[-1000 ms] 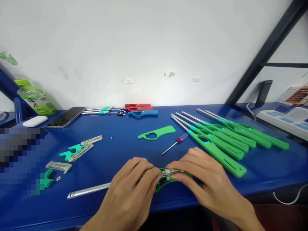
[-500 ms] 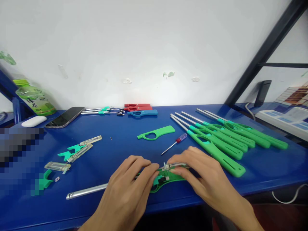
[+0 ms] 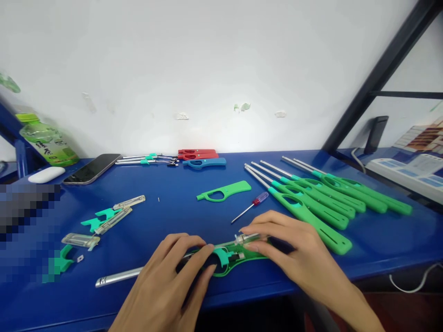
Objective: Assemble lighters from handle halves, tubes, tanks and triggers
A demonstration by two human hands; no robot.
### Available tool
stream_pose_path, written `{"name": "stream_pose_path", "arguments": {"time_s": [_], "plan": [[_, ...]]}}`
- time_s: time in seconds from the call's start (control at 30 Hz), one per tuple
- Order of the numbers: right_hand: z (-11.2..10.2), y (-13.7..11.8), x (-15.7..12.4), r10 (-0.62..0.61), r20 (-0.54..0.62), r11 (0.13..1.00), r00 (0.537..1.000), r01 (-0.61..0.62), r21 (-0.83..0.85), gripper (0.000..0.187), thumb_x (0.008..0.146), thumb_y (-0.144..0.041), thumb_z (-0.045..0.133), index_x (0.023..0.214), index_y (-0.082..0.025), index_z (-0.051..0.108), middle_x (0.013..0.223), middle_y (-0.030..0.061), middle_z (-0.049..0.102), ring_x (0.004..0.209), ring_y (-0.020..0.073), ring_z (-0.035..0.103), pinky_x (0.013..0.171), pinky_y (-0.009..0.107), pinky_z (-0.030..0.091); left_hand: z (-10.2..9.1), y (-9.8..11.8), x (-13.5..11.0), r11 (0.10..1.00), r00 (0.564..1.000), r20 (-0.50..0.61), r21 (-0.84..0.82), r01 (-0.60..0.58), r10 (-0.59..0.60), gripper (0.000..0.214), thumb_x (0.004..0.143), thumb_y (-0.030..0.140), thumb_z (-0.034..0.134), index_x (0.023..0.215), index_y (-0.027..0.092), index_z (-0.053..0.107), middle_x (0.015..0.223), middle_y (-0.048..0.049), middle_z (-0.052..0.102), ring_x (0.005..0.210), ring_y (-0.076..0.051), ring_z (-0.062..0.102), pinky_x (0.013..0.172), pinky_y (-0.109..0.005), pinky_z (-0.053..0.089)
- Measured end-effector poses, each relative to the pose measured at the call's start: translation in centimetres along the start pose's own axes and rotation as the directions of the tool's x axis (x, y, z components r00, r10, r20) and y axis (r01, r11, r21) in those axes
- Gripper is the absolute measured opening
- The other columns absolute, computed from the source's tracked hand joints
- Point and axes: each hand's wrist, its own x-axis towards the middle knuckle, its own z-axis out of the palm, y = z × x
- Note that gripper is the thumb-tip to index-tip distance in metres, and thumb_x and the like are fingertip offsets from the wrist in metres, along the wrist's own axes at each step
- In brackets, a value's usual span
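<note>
A green gas lighter half-shell (image 3: 254,253) lies near the table's front edge. It carries a turquoise trigger (image 3: 222,255) and a metal tube (image 3: 119,277) pointing left. My left hand (image 3: 173,269) is closed around the front of this lighter, its thumb and index finger beside the trigger; the grip itself is partly hidden. Between thumb and fingertips, my right hand (image 3: 287,242) pinches a clear fuel tank (image 3: 252,238) over the shell's rear. A thin light tube runs left from the tank's valve end.
Several green lighters (image 3: 311,203) lie to the right, beside a screwdriver (image 3: 254,203). Behind is a loose green half-shell (image 3: 228,190). Clear tanks (image 3: 81,240) and turquoise triggers (image 3: 95,222) lie left. Red shells (image 3: 199,153), a blue shell (image 3: 204,163), phone (image 3: 93,168) and bottle (image 3: 48,140) stand further back.
My left hand has moved left and its fingers have drawn back from the tank's valve, uncovering more of the trigger and thin tube. My right hand keeps holding the tank.
</note>
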Motion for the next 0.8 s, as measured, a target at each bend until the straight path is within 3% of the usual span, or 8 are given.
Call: {"name": "stream_pose_path", "arguments": {"time_s": [0.27,0.47,0.6,0.8], "plan": [[0.02,-0.32,-0.16,0.005,0.004,0.995,1.0,-0.005,-0.104,0.009,0.107,-0.029,0.071,0.112,-0.031,0.079,0.104,-0.0022,0.079,0.095,0.0153,0.073,0.086,0.028,0.058,0.25,0.02,0.41,1.0,0.999,-0.039,0.016,-0.007,0.008,0.029,0.107,0.009,0.055,0.132,0.015,0.067,0.117,-0.0117,0.07,0.111,-0.026,0.065,0.09,-0.04,0.066],[-0.13,-0.5,-0.02,0.002,0.067,0.991,0.998,0.007,-0.136,0.015,0.11,-0.03,0.065,0.112,-0.029,0.08,0.105,0.0007,0.078,0.097,0.0183,0.072,0.085,0.031,0.059,0.15,0.36,0.54,1.0,0.998,-0.067,0.0,0.006,-0.006,0.025,0.107,0.013,0.059,0.131,0.016,0.067,0.12,-0.0127,0.064,0.108,-0.025,0.063,0.088,-0.038,0.065],[-0.09,-0.39,-0.05,0.002,0.083,0.991,0.997,0.009,-0.134,0.017,0.11,-0.031,0.064,0.115,-0.029,0.081,0.107,0.0019,0.078,0.098,0.0192,0.072,0.087,0.033,0.059,0.22,0.54,0.56,0.999,0.999,-0.036,0.027,-0.021,0.022,0.026,0.108,0.016,0.06,0.133,0.014,0.066,0.116,-0.0129,0.063,0.104,-0.025,0.062,0.083,-0.038,0.065],[-0.21,-0.36,-0.27,-0.008,0.115,0.992,0.993,0.022,-0.122,0.019,0.11,-0.029,0.064,0.12,-0.03,0.081,0.111,0.0011,0.078,0.101,0.0187,0.07,0.088,0.033,0.059,0.27,0.36,0.28,0.986,0.994,0.043,0.127,-0.106,0.101,0.034,0.108,0.015,0.059,0.141,0.007,0.062,0.12,-0.0171,0.066,0.112,-0.03,0.064,0.095,-0.046,0.066]]}}
